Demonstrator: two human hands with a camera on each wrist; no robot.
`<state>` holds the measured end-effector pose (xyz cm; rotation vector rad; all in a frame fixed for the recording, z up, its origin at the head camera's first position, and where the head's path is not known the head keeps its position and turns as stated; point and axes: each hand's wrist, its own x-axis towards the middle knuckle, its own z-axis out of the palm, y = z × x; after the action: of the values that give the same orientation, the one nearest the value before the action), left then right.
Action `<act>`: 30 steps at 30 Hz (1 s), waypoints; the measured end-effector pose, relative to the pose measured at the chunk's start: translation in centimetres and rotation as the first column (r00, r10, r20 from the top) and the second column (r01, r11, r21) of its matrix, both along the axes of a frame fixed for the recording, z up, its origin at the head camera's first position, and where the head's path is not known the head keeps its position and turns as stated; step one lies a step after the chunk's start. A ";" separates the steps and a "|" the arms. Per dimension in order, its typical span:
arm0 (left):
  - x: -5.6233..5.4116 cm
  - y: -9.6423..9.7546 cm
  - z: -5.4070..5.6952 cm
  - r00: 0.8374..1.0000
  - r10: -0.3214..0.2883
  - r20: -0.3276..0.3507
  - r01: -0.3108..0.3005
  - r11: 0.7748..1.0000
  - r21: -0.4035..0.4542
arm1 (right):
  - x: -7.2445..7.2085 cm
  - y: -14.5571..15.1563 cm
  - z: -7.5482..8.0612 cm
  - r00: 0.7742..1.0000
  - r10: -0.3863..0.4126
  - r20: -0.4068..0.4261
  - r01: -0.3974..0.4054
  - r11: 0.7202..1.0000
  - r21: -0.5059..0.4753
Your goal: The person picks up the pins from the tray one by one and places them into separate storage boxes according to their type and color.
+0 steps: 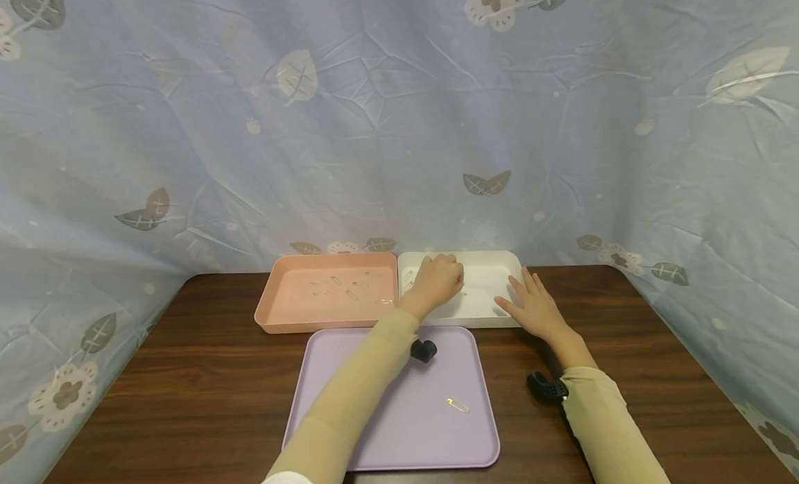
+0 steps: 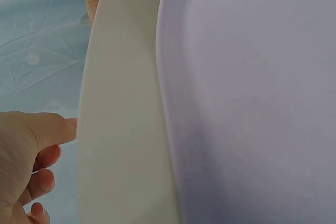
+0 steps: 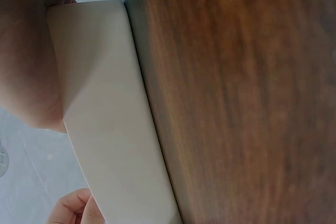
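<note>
My left hand [image 1: 440, 279] is over the middle of the white tray [image 1: 490, 276], fingers curled. In the left wrist view its thumb points down behind the white tray wall [image 2: 123, 98], so I cannot tell whether the fingertips hold anything. Several safety pins [image 1: 408, 276] lie at the tray's left end, partly covered by that hand. At the right end, my right hand [image 1: 537, 307] rests against the rim, fingers spread. A gold safety pin [image 1: 458, 405] lies on the lilac tray [image 1: 399, 446], below my left forearm.
To the left of the white tray stands a pink tray [image 1: 290, 304] with several silver safety pins [image 1: 351, 294] in it. All the trays are on a dark wooden table [image 1: 206, 394]. A patterned blue cloth [image 1: 374, 144] hangs behind the table.
</note>
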<state>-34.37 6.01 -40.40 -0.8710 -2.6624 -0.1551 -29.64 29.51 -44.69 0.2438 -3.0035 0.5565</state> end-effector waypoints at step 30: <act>5.5 -2.8 1.0 0.960 -0.182 -0.214 0.182 0.983 -0.020 | 0.1 -0.1 0.1 1.000 -0.009 0.015 0.009 1.000 0.012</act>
<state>-28.86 3.25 -39.38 -1.0686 -2.3818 -0.0977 -29.57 29.42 -44.63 0.2276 -3.0217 0.5424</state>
